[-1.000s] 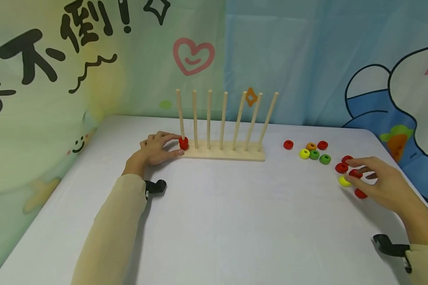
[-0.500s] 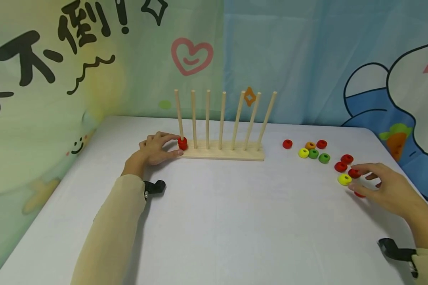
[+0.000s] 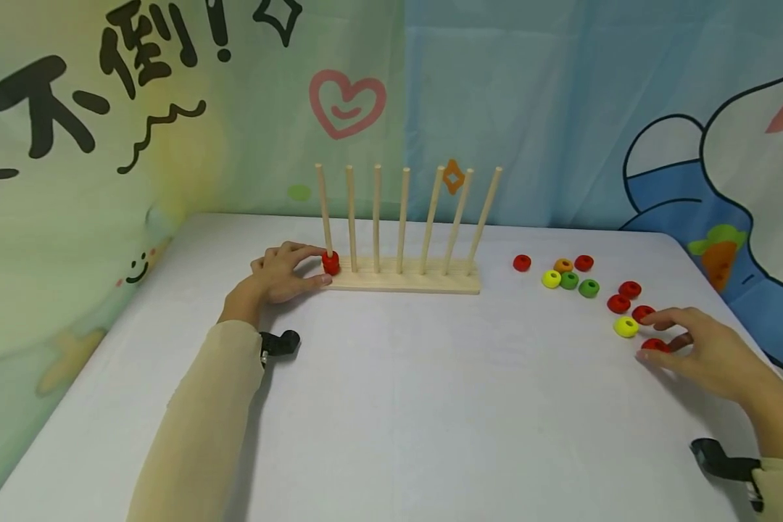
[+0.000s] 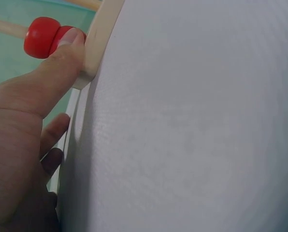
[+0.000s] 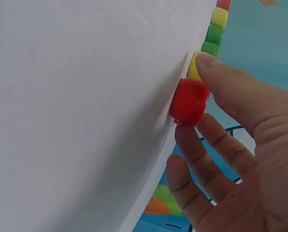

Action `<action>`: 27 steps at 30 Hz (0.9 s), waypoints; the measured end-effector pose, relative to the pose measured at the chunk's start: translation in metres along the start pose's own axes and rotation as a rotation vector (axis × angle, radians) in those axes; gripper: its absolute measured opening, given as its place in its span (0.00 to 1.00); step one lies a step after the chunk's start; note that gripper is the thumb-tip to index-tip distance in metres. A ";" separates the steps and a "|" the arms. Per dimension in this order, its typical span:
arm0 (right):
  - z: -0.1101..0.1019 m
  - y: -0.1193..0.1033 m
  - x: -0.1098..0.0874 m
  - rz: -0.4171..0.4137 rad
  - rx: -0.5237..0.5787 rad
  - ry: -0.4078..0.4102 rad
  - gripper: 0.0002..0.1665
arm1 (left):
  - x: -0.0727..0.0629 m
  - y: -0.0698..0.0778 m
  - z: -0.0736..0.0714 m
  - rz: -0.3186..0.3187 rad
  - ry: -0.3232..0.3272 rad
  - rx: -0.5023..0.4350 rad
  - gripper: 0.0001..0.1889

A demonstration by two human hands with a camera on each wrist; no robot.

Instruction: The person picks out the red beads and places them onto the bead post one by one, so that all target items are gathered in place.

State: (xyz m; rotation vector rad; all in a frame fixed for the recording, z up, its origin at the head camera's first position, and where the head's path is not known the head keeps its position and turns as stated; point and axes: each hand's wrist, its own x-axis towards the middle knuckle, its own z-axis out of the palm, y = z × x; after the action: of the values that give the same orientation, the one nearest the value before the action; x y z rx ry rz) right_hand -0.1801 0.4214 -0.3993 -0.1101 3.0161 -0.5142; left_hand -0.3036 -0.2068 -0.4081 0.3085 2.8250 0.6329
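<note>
Two red beads are stacked at the bottom of the leftmost peg of a wooden peg rack. My left hand holds these beads beside the rack's end, thumb in front and index finger behind. In the left wrist view, the thumb lies over the lower bead; the index fingertip is hidden. My right hand is at the loose beads, with thumb and fingers spread around a near red bead. A fingertip touches or nearly touches this bead, while the thumb tip appears apart from it.
Close to the right hand lie a yellow bead and several red beads. Farther back are another yellow bead, two green beads, an orange bead and more red ones. A printed curtain hangs behind the white table.
My right hand has shifted slightly nearer the table's front, from the yellow and middle red beads to the nearest red bead. The left hand keeps its place on the rack's left end.
</note>
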 end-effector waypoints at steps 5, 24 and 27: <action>0.000 0.001 -0.001 0.020 -0.016 -0.030 0.34 | 0.002 -0.002 0.000 0.011 0.004 0.004 0.38; -0.010 -0.009 -0.003 -0.091 0.030 0.104 0.17 | -0.001 -0.002 0.000 0.012 0.019 -0.016 0.37; -0.011 -0.012 -0.002 -0.140 0.038 0.154 0.16 | -0.001 -0.002 0.000 0.014 0.019 -0.012 0.37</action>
State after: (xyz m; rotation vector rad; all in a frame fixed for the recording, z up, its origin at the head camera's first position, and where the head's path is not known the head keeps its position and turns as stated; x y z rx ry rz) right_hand -0.1781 0.4139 -0.3852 -0.2950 3.1622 -0.6193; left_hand -0.3033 -0.2089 -0.4092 0.3227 2.8382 0.6589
